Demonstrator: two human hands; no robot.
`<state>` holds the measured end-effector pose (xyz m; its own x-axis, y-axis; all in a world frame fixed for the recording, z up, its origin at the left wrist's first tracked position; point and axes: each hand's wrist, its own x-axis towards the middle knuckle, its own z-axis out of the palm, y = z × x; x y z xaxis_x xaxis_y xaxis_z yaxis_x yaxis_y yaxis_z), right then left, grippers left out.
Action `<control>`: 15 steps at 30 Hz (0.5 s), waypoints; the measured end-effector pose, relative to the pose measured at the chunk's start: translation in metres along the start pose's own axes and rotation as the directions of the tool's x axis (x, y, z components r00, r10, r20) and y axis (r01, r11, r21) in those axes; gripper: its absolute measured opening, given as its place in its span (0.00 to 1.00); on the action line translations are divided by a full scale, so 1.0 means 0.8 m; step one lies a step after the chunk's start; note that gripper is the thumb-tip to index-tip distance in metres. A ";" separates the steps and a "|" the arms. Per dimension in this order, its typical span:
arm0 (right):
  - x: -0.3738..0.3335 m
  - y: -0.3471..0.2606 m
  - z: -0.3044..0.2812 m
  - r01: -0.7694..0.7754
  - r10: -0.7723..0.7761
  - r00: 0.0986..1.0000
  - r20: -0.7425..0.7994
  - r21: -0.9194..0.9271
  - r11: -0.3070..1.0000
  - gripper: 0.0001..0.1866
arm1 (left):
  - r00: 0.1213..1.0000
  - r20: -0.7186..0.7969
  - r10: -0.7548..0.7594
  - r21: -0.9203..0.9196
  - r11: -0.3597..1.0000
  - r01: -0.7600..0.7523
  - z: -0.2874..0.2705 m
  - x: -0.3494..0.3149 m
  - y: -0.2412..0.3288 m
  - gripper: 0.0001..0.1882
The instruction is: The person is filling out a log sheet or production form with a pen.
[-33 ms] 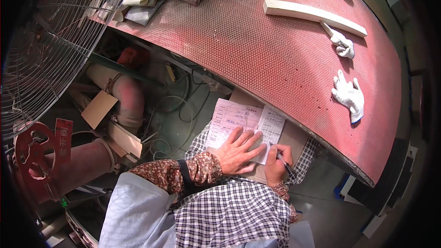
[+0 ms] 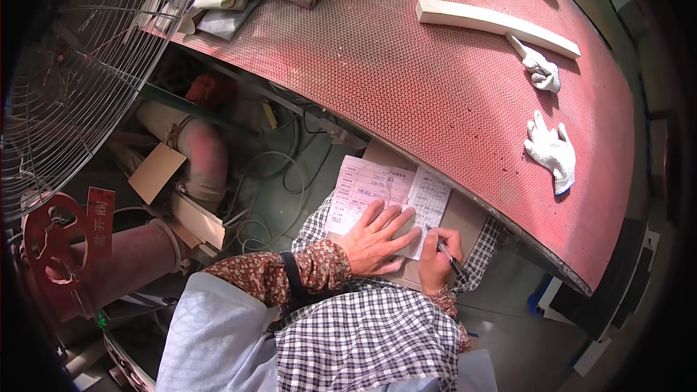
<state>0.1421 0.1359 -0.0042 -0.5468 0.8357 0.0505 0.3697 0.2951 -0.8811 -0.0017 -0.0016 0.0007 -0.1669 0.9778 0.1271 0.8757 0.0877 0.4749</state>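
Note:
Printed paper forms (image 2: 370, 183), partly filled with handwriting, lie on a brown board (image 2: 468, 226) across my lap. Over the lower part of the sheets my left hand (image 2: 379, 239) rests flat with its fingers spread. My right hand (image 2: 439, 258) is closed around a dark pen (image 2: 454, 264), its tip end by the right-hand sheet. Both sleeves are brown and floral, and a checked apron (image 2: 363, 334) covers my lap.
A red perforated table (image 2: 406, 87) reaches over the board's far edge. On it are white gloves (image 2: 553, 152), a wooden bar (image 2: 497, 27) and a pile of cloths (image 2: 225, 0). At left stand a wire-caged fan (image 2: 80, 65) and a red pipe (image 2: 131, 258) with a handwheel.

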 end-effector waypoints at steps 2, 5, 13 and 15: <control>0.000 -0.002 0.000 0.004 -0.004 1.000 0.002 -0.010 1.000 0.10 | 1.000 -0.002 -0.001 -0.002 1.000 0.001 0.001 0.000 0.000 0.41; 0.001 -0.006 -0.001 -0.002 0.002 1.000 0.004 -0.010 1.000 0.10 | 1.000 0.000 -0.001 -0.005 1.000 0.001 0.001 0.000 0.000 0.41; 0.002 -0.004 0.001 0.030 -0.030 1.000 -0.010 0.003 1.000 0.09 | 1.000 0.010 0.005 0.015 1.000 -0.005 -0.004 0.002 0.000 0.42; 0.001 -0.003 0.000 0.021 -0.021 1.000 -0.020 0.012 1.000 0.08 | 1.000 -0.004 0.008 0.035 0.999 -0.008 0.001 0.001 0.001 0.42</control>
<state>0.1408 0.1356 -0.0023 -0.5395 0.8384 0.0780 0.3490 0.3070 -0.8854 -0.0010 -0.0005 0.0006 -0.1612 0.9777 0.1344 0.8921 0.0861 0.4435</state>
